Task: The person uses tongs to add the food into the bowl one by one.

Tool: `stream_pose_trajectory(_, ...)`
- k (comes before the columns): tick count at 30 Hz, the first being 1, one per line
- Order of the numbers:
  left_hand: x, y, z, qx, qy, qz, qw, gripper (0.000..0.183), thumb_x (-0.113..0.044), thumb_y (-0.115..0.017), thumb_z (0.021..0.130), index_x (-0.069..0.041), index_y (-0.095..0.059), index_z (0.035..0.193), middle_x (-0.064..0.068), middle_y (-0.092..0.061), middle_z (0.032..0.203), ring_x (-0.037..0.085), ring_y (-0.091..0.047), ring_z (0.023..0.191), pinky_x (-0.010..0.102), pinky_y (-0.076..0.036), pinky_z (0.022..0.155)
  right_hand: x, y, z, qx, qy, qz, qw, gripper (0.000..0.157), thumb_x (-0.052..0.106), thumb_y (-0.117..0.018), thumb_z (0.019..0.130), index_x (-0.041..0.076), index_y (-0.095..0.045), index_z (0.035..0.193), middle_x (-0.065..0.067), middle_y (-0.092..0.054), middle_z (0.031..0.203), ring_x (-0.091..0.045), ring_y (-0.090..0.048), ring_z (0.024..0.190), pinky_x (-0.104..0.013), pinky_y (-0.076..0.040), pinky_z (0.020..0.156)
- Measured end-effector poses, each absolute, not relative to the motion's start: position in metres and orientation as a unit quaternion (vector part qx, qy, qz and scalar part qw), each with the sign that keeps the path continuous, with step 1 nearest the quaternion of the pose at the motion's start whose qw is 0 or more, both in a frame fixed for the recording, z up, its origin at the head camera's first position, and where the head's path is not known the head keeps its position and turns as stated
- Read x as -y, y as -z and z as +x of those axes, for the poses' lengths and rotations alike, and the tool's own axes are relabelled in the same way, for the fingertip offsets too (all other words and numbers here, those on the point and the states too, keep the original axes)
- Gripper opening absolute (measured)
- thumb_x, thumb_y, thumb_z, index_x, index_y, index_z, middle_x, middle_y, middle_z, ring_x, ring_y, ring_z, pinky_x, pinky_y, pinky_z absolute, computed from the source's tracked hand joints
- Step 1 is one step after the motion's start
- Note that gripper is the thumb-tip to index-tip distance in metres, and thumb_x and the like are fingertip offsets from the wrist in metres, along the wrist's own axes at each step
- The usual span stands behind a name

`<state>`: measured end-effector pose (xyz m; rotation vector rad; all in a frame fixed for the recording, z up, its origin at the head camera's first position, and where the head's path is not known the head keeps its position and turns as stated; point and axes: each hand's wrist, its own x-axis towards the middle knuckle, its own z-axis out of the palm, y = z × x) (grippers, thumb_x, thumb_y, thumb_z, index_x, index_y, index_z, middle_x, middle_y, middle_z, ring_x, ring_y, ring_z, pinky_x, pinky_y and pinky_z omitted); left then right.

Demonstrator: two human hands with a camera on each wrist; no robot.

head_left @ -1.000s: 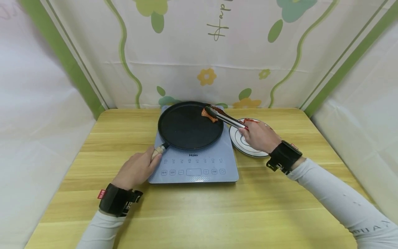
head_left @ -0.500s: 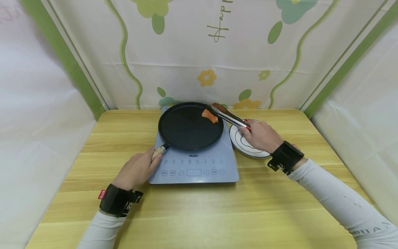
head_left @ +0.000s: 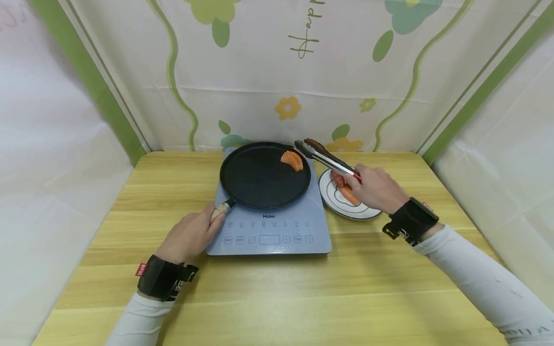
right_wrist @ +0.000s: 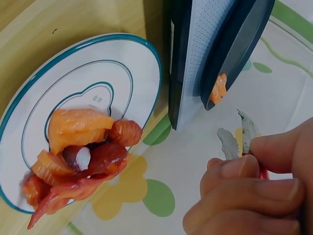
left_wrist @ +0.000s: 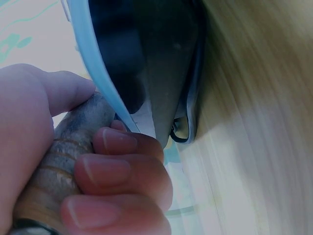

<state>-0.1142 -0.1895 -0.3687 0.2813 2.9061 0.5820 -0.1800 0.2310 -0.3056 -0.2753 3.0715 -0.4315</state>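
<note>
My left hand (head_left: 189, 235) grips the wooden handle (head_left: 219, 210) of a flat black frying pan (head_left: 259, 178). In the left wrist view the fingers curl round that handle (left_wrist: 54, 166). One orange piece of salmon (head_left: 292, 160) lies in the pan near its right rim. Kitchen tongs (head_left: 332, 163) are held in my right hand (head_left: 381, 189), their two tips apart with nothing between them, just beyond the pan's right edge. Below the tongs is a white plate (head_left: 330, 199). The right wrist view shows several orange and red pieces of raw fish (right_wrist: 78, 128) heaped on it.
The pan stands on a grey-blue induction cooker (head_left: 277, 228) with a touch panel at its front. A light wooden table (head_left: 277, 302) carries everything. Close behind rises a flower-printed cloth screen (head_left: 242, 72), with white cloth walls at both sides.
The tongs have released the salmon piece, which now lies in the pan. My right hand has drawn the tongs right and back, uncovering more of the plate. My left hand stays put.
</note>
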Motion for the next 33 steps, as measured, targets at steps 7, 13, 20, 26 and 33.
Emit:
stream_pose_trajectory(7,0.191,0.369,-0.114,-0.973,-0.194,0.097,0.076,0.031,-0.043,-0.04,0.102,-0.013,-0.047,0.105,0.004,-0.05,0.072,0.016,-0.05,0.064,0.029,-0.036,0.055,-0.242,0.299,-0.17,-0.986,0.143,-0.079,0.028,0.043,0.047,-0.037,0.102,0.009,-0.049,0.087,-0.005,-0.043,0.066,-0.018,-0.043,0.049,-0.03,-0.032,0.045)
stream_pose_trajectory(13,0.191,0.369,-0.115,-0.974,-0.193,0.098,0.074,0.032,-0.043,-0.04,0.102,-0.013,-0.047,0.106,0.004,-0.05,0.072,0.016,-0.05,0.065,0.029,-0.036,0.055,-0.252,0.297,-0.162,-0.987,0.132,-0.089,0.017,0.044,0.047,-0.036,0.102,0.008,-0.049,0.086,-0.004,-0.045,0.065,-0.017,-0.044,0.049,-0.03,-0.033,0.045)
stream_pose_trajectory(20,0.191,0.369,-0.115,-0.973,-0.194,0.102,0.073,0.031,-0.043,-0.04,0.102,-0.012,-0.047,0.106,0.004,-0.05,0.071,0.016,-0.049,0.063,0.029,-0.035,0.053,-0.264,0.296,-0.154,-0.99,0.119,-0.079,0.011,0.047,0.051,-0.035,0.101,0.008,-0.049,0.086,-0.002,-0.039,0.064,-0.016,-0.041,0.049,-0.03,-0.031,0.045)
stream_pose_trajectory(26,0.19,0.368,-0.116,-0.973,-0.195,0.099,0.074,0.032,-0.044,-0.039,0.102,-0.013,-0.047,0.106,0.003,-0.051,0.072,0.017,-0.052,0.066,0.03,-0.037,0.056,-0.273,0.299,-0.146,-0.992,0.109,-0.068,0.015,0.048,0.052,-0.035,0.101,0.009,-0.049,0.085,-0.003,-0.04,0.064,-0.016,-0.041,0.049,-0.029,-0.03,0.045)
stream_pose_trajectory(33,0.191,0.369,-0.116,-0.973,-0.195,0.096,0.079,0.033,-0.044,-0.039,0.102,-0.013,-0.047,0.108,0.003,-0.051,0.073,0.017,-0.052,0.069,0.03,-0.038,0.06,-0.282,0.302,-0.135,-0.992,0.104,-0.067,0.014,0.047,0.05,-0.034,0.101,0.009,-0.047,0.083,-0.001,-0.036,0.062,-0.015,-0.037,0.048,-0.029,-0.027,0.045)
